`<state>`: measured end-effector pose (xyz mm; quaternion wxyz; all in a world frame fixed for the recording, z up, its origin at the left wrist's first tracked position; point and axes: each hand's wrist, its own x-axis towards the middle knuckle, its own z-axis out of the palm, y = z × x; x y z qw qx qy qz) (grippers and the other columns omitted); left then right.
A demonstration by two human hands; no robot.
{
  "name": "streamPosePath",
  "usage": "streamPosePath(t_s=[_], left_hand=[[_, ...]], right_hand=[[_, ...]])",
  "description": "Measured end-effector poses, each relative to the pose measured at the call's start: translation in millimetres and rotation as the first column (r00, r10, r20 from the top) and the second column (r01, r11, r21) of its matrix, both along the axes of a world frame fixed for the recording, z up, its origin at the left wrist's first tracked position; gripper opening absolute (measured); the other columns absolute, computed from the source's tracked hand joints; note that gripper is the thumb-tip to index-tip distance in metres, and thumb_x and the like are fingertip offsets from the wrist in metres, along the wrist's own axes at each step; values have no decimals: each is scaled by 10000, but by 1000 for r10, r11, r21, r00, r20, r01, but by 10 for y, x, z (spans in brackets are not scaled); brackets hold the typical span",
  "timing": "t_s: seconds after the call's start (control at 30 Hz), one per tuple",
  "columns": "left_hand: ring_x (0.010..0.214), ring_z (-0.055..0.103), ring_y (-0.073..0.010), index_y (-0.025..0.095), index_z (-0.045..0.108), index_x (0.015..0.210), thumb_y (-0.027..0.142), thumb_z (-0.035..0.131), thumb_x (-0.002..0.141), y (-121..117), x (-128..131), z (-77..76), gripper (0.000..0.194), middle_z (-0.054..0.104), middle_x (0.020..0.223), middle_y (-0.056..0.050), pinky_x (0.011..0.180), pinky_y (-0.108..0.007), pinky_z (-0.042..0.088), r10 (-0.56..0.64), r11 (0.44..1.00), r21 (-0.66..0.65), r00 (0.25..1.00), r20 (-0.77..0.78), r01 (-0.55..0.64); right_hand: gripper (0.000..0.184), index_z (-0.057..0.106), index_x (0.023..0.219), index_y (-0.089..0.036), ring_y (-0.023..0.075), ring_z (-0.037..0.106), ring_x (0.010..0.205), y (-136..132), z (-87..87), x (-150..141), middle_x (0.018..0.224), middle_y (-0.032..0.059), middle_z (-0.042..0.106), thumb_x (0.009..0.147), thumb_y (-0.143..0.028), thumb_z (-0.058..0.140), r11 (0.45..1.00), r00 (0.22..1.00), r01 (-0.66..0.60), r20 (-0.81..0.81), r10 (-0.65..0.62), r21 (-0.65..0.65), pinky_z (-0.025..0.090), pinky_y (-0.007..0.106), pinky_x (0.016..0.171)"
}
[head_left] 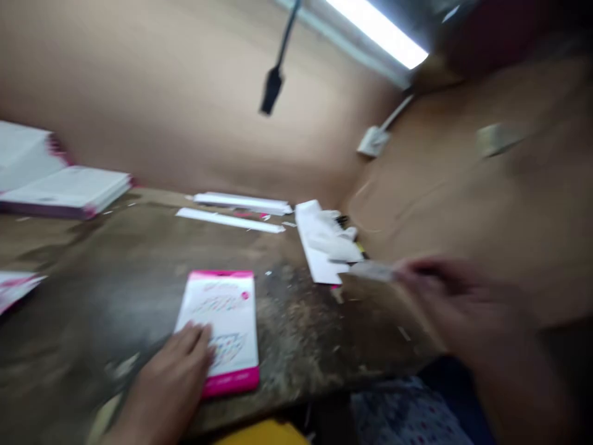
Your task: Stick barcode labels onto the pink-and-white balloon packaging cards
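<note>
On the worn table lies a flat white packet with pink bands (234,321), printed with small coloured dotted patterns. My left hand (171,371) rests on its left side, fingers laid flat over the front; the thumb does not show. Off to the right and above the table edge, my right hand (449,303) is blurred by motion. Its fingers are closed on a thin whitish strip (373,271), whose kind I cannot make out. The strip's far end reaches the heap of crumpled white scraps (333,238) on a white sheet (324,272).
Two long white strips (231,220) lie near the back wall. Stacked white and pink packets (69,188) stand at the far left, with another packet (16,287) below them. A black cable end (272,89) hangs above the table. Something yellow (259,432) shows below the front edge.
</note>
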<state>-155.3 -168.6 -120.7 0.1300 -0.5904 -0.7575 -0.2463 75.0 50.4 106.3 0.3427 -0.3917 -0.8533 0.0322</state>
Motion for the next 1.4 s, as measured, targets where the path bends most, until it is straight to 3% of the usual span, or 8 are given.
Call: streamPosePath(t_s=[0.03, 0.07, 0.17, 0.27, 0.43, 0.53, 0.87, 1.4], left_hand=[[1060, 598, -300, 86, 625, 1089, 287, 344, 938, -88, 2, -12, 378, 655, 1096, -176, 902, -464, 496, 29, 997, -70, 998, -49, -32], [1088, 586, -308, 63, 618, 1115, 263, 348, 933, -131, 3, -10, 382, 645, 1125, -195, 924, -460, 487, 42, 989, -136, 994, -101, -55], [1133, 566, -283, 77, 591, 1172, 250, 386, 921, -138, 5, 50, 367, 608, 1211, -181, 964, -439, 464, 44, 978, -198, 996, -82, -60], [1174, 538, -269, 114, 578, 1192, 224, 397, 918, -149, 26, 112, 346, 584, 1257, -152, 999, -475, 429, 45, 981, -189, 999, -23, -48], [1142, 556, -308, 101, 602, 1156, 181, 440, 887, -194, 52, 104, 324, 578, 1233, -202, 952, -488, 471, 90, 985, -148, 996, -17, -91], [1086, 589, -332, 96, 618, 1132, 179, 479, 864, -185, 43, 102, 313, 568, 1214, -232, 888, -459, 519, 102, 985, -139, 995, -18, -104], [1053, 607, -322, 74, 613, 1108, 166, 465, 862, -178, 26, 95, 302, 545, 1227, -257, 857, -434, 539, 94, 991, -98, 996, -14, -94], [1183, 519, -314, 117, 564, 1218, 215, 398, 909, -154, 3, 82, 364, 581, 1273, -100, 958, -483, 466, -9, 978, -206, 999, -39, 0]], right_hand=[[132, 634, 779, -241, 170, 556, 674, -116, -324, -301, 725, -4, 630, 792, -371, 617, 916, 968, -232, 16, 251, -328, 403, 265, 599], [140, 624, 735, -216, 162, 537, 663, -220, -639, -585, 691, -5, 610, 798, -339, 604, 729, 894, -413, -92, 438, -546, 404, 261, 607], [162, 597, 719, -185, 144, 522, 663, -384, -1393, -1257, 689, -8, 580, 783, -334, 594, 439, 799, -529, -251, 547, -726, 417, 248, 610], [221, 554, 705, -175, 120, 481, 581, -327, -1721, -1597, 646, -20, 529, 745, -386, 605, 352, 799, -521, -299, 522, -777, 405, 235, 535], [274, 512, 693, -179, 98, 419, 459, -293, -1736, -1695, 555, -46, 464, 713, -440, 592, 290, 821, -446, -257, 509, -847, 354, 215, 421], [229, 563, 669, -161, 98, 431, 466, -386, -1752, -1699, 540, -31, 496, 700, -383, 610, 316, 814, -403, -178, 553, -859, 335, 204, 420], [114, 643, 674, -185, 134, 536, 588, -512, -1858, -1724, 651, 9, 639, 745, -266, 607, 617, 804, -320, 138, 578, -719, 350, 224, 532], [201, 571, 858, -188, 219, 568, 666, -562, -1679, -1586, 755, 54, 621, 771, -360, 627, 857, 751, -271, 461, 473, -439, 332, 285, 565]])
